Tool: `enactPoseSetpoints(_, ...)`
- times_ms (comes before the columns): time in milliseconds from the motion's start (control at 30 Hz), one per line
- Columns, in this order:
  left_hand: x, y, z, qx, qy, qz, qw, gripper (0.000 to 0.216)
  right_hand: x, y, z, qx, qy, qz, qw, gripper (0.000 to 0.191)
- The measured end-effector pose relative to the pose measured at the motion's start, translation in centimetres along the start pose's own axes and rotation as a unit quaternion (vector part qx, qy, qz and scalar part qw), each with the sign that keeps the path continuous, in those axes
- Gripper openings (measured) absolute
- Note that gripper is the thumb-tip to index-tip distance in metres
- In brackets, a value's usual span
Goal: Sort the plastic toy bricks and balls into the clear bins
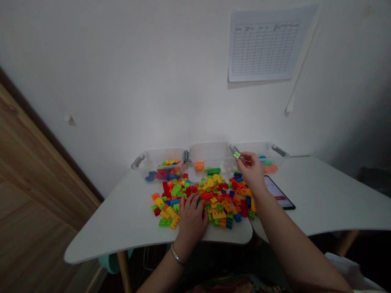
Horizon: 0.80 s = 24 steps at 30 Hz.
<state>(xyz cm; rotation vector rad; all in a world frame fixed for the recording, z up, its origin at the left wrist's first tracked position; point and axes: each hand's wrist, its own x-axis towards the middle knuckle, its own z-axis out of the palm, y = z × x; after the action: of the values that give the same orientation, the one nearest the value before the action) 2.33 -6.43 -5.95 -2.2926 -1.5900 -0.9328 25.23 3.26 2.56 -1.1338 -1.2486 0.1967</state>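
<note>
The right hand point(251, 166) pinches a small light-green block point(236, 155) between thumb and forefinger, raised in front of the clear boxes; that block is near where the middle box point(209, 151) meets the right box point(252, 147), above the far edge of the pile; the left hand point(192, 215) lies palm down with its fingers a little spread, touching the near side of the pile of blocks point(218, 199), and what is under its fingertips is hidden; a bracelet point(177, 254) circles the left wrist; the pile, in red, yellow, orange, green and blue, spreads over the white table point(100, 234); an orange block point(199, 165) shows in the middle box, more blocks lie in the left box point(149, 156); a tablet point(278, 193) lies beside the right forearm; a printed sheet point(264, 47) hangs on the wall point(122, 73).
</note>
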Motion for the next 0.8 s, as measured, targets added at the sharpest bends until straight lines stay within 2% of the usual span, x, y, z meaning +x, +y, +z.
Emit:
enactPoseSetpoints(67,0.0,0.0,0.0,0.001,0.000,-0.001,1.000,0.028,1.4,-0.2,0.7,0.005,0.012,0.001,1.000,0.033)
enactPoseSetpoints(167,0.0,0.0,0.0,-0.002,-0.001,-0.003,1.000,0.028,2.9,-0.5,1.5,-0.024,0.010,-0.039,0.999,0.030)
enactPoseSetpoints(300,-0.1,0.0,0.0,-0.001,0.001,-0.001,1.000,0.028,3.6,-0.8,2.4,-0.114,-0.032,-0.120,0.986,0.026)
enactPoseSetpoints(367,-0.1,0.0,0.0,-0.002,0.001,0.000,1.000,0.028,3.7,-0.7,2.9,-0.158,-0.055,-0.135,0.977,0.025)
enactPoseSetpoints(567,0.0,-0.1,0.0,0.001,-0.002,-0.002,1.000,0.028,3.9,0.9,4.0,-0.291,-0.101,-0.077,0.948,0.027)
enactPoseSetpoints(700,0.0,0.0,-0.2,0.006,-0.007,-0.002,1.000,0.027,4.4,2.4,4.5,-0.268,-0.108,-0.084,0.954,0.033)
enactPoseSetpoints(800,0.0,0.1,-0.2,0.009,-0.011,-0.002,1.000,0.027,4.8,3.1,4.8,-0.270,-0.119,-0.070,0.953,0.029)
